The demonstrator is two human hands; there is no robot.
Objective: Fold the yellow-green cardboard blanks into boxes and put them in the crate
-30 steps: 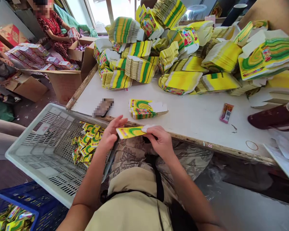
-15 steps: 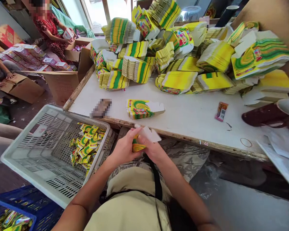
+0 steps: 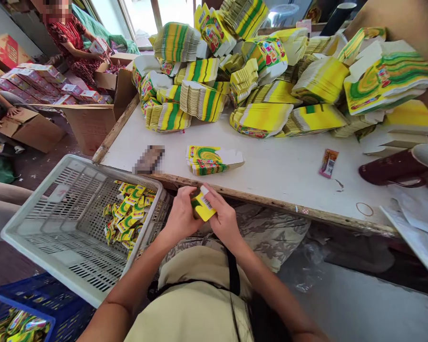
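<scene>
Between my two hands, just in front of the table's near edge, is a small yellow and green carton (image 3: 204, 209) with a barcode on the face toward me. My left hand (image 3: 181, 213) grips it from the left, fingers curled. From the right, my right hand (image 3: 223, 216) pinches it, fingers on its upper edge. Beyond them on the white table lies a small stack of flat yellow and green cartons (image 3: 214, 160). A pale crate (image 3: 82, 259) left of my hands holds several folded yellow cartons (image 3: 131, 209).
Large piles of flat cartons (image 3: 203, 102) cover the table's back. At right are a wrapped sachet (image 3: 328, 163) and a dark mug (image 3: 388, 168). A blue crate (image 3: 69, 308) stands lower left. A person in red (image 3: 69, 42) handles small boxes beside an open cardboard box (image 3: 92, 123).
The carton has turned in my hands: its white flap stood out to the right, and now a yellow barcode face shows. My right hand has shifted slightly left.
</scene>
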